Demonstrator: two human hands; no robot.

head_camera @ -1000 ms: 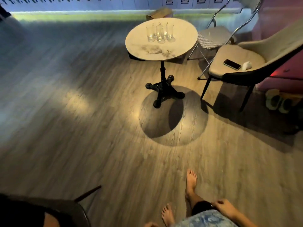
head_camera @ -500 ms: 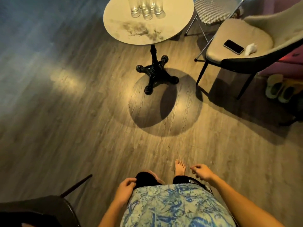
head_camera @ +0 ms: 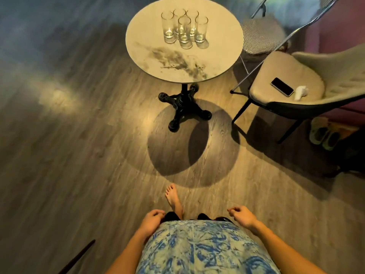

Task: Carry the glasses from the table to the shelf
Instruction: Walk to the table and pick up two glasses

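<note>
The step in hand looks like the approach: the person stands a little way short of the round worktop (head_camera: 217,62), one bare foot (head_camera: 173,196) set forward on the wooden floor, and nothing is picked up yet. Both hands hang low at the hips. The left hand (head_camera: 152,218) is loosely curled against the patterned shirt and holds nothing; the right hand (head_camera: 242,215) is likewise loosely curled and empty, a little out from the body.

The glasses (head_camera: 184,28), five clear tumblers, stand in a tight cluster on the far half of the worktop, well apart from either hand. Each is upright, long axis vertical, mouth up and thick base down; several rims appear to touch or nearly touch, though the overlap makes that hard to settle. The shelf is not in view.

By my judgement the next move calls for closing on the worktop, then reaching over its near, stained part to take an outer glass by the side wall, lifting straight up along its axis so that the neighbours are not knocked. Separating them first may be wise, since the cluster leaves little room for fingers between them
</note>
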